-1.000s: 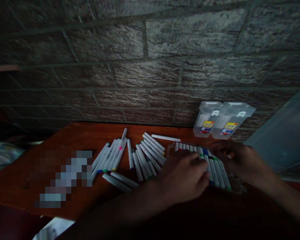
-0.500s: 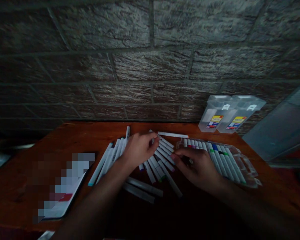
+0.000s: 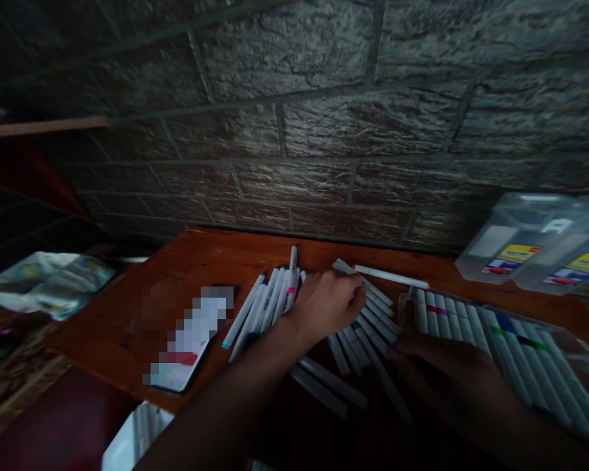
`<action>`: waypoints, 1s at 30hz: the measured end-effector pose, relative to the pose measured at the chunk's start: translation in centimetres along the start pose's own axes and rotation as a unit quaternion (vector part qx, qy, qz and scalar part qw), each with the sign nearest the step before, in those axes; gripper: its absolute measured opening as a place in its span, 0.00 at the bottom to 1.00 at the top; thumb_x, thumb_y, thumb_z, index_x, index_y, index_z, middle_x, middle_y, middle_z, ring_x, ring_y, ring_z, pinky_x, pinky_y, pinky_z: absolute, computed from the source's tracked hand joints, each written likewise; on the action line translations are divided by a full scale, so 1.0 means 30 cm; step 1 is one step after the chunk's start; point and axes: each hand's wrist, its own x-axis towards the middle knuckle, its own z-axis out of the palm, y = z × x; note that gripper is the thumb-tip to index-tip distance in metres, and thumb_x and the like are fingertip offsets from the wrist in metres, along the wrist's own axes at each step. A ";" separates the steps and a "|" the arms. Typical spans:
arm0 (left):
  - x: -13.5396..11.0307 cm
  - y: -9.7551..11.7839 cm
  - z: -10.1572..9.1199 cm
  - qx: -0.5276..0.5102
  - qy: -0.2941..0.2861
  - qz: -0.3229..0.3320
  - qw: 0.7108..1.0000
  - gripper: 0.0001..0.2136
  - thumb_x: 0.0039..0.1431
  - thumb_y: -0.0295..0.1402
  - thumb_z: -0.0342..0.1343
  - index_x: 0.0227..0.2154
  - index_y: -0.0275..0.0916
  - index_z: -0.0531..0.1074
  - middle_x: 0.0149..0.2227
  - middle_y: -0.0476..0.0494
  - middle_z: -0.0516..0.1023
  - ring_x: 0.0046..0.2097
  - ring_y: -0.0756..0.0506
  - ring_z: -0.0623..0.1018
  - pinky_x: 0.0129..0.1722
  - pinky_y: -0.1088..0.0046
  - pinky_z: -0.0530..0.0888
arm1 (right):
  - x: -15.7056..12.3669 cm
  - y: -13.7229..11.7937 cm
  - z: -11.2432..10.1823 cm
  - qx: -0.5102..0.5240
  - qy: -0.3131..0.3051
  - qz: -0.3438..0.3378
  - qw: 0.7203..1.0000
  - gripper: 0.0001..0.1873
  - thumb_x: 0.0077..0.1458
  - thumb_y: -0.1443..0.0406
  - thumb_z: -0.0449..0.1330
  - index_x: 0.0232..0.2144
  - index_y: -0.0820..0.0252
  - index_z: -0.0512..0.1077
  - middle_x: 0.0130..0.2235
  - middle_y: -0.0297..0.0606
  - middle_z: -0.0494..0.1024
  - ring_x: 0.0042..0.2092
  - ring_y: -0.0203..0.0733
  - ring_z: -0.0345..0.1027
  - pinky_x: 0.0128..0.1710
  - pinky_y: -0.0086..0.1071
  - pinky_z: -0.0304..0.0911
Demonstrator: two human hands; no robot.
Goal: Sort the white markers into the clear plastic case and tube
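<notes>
On a wooden table, white markers lying fanned out, left hand curled over them, right hand at their ends, both grips unclear, clear plastic marker case at right

Probably a dim room at home, judging by the wooden table against a brick-patterned wall.

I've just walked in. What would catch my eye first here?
Probably the loose white markers spread on the wooden table, with the left grip over some and the right grip in shadow beside them. Next, perhaps, two clear plastic cases at the right. Behind, a rough brick wall fills the upper picture.
</notes>
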 end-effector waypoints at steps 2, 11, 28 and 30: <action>0.001 -0.002 -0.001 0.002 -0.006 -0.003 1.000 0.12 0.68 0.34 0.50 0.35 0.41 0.79 0.33 0.43 0.84 0.36 0.40 0.84 0.33 0.66 0.74 | -0.004 0.001 -0.004 0.000 0.002 -0.002 1.000 0.09 0.67 0.69 0.56 0.34 0.56 0.74 0.26 0.30 0.78 0.25 0.33 0.74 0.26 0.26 0.63; 0.005 -0.006 -0.009 0.030 -0.021 -0.066 0.997 0.13 0.69 0.37 0.50 0.38 0.43 0.80 0.35 0.42 0.85 0.38 0.39 0.85 0.40 0.64 0.78 | -0.002 -0.001 -0.009 0.001 -0.007 -0.012 1.000 0.10 0.67 0.69 0.55 0.34 0.55 0.74 0.28 0.33 0.81 0.26 0.36 0.77 0.26 0.26 0.67; 0.008 -0.226 -0.080 0.104 -0.007 -0.335 0.936 0.16 0.69 0.34 0.46 0.51 0.37 0.74 0.48 0.28 0.81 0.50 0.32 0.83 0.46 0.59 0.79 | -0.005 0.001 -0.005 0.009 -0.014 -0.005 1.000 0.10 0.66 0.70 0.56 0.35 0.57 0.76 0.29 0.34 0.81 0.29 0.36 0.77 0.28 0.27 0.67; 0.011 -0.247 -0.090 0.101 -0.012 -0.354 0.930 0.18 0.71 0.37 0.43 0.52 0.36 0.74 0.48 0.26 0.82 0.51 0.32 0.83 0.47 0.59 0.78 | -0.004 0.000 -0.005 0.006 -0.018 -0.005 1.000 0.10 0.66 0.70 0.55 0.34 0.57 0.75 0.29 0.34 0.81 0.29 0.36 0.77 0.29 0.28 0.66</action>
